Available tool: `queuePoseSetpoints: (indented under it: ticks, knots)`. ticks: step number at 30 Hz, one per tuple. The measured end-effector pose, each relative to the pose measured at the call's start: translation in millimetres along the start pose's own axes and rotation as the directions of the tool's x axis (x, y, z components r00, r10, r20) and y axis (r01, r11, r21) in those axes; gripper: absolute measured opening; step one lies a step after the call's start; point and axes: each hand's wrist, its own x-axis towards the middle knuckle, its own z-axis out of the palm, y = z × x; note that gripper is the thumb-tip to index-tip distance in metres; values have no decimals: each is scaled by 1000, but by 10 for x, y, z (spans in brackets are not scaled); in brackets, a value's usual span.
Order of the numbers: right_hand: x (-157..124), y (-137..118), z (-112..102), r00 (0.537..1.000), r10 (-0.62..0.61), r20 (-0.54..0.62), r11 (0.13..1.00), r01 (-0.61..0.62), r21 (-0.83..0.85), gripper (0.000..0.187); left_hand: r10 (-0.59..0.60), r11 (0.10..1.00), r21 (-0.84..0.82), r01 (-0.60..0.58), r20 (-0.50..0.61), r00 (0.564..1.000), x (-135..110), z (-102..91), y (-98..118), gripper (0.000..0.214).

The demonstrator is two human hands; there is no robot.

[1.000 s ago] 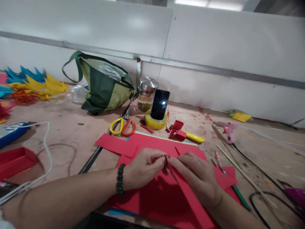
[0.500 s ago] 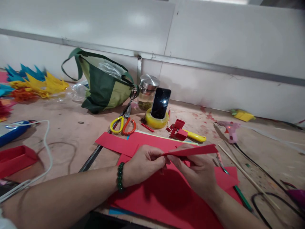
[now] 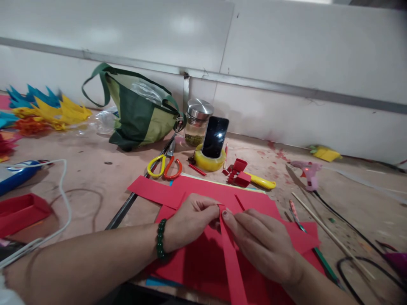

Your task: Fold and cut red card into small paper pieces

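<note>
Between my hands is a red paper strip, its long end hanging down toward me over the red paper sheets. My left hand, with a green bead bracelet at the wrist, pinches the strip's upper end between thumb and fingers. On the other side, my right hand has its thumb pressed on the strip near that same end; its other fingers are curled and partly hidden. A separate red paper piece lies on the left edge of the stack.
Behind the stack lie scissors, a tape roll propping a phone, and a yellow-handled cutter. A glue gun, its cord and a wooden stick are at right. A green bag stands behind.
The strip has swung from pointing right to hanging down toward me. My right hand has turned and shifted slightly lower; my left hand stays almost in place.
</note>
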Motion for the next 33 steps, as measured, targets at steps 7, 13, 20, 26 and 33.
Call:
queuePoseSetpoints:
  ticks: [7,13,20,26,33]
  knots:
    - [5,6,-13,998,-49,29,998,50,-39,26,152,984,83,-157,62,986,-37,-65,-6,27]
    - [-34,36,28,989,143,-32,984,-139,111,32,263,922,279,-269,62,963,-59,-14,-1,31]
    - [48,44,93,756,627,187,605,-624,494,4,362,778,513,-362,106,926,-49,0,-41,32]
    - [18,50,137,778,589,218,662,-620,421,14,286,776,559,-292,101,953,-64,6,-13,27]
    - [48,110,136,678,573,461,512,-735,444,20,182,752,619,-229,139,973,-45,-36,-75,27]
